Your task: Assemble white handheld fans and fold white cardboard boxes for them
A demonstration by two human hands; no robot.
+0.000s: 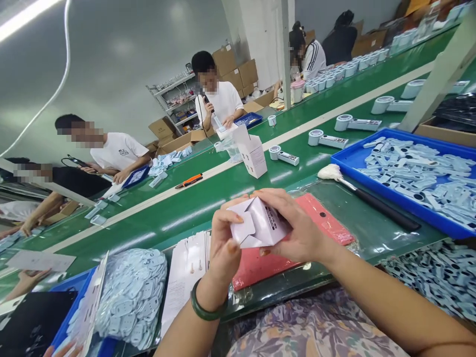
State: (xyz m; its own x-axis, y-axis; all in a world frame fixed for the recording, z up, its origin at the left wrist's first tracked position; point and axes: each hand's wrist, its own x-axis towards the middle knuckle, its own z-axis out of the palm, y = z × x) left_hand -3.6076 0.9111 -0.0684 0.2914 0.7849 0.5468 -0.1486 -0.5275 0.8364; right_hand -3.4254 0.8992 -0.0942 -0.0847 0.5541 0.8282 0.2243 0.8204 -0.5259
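Note:
A small white cardboard box (266,225) with black print on one side is held between my two hands, above a red plastic-covered sheet (256,270). My left hand (223,243) grips its near-left end, where folded flaps show, with the thumb and fingers at the edges. Around the printed side curl the fingers of my right hand (297,223). Whatever may be inside the box is hidden. Flat white box blanks (186,277) are stacked left of the red sheet. A standing white box (253,153) with an upright flap is farther off on the green belt.
Blue trays (334,156) of light-blue parts lie right, beside a black-handled brush (386,206). A clear bag of blue plates (134,292) sits left. Handheld devices (284,155) and orange pliers (189,181) rest on the green belt (223,186). Several people work across it.

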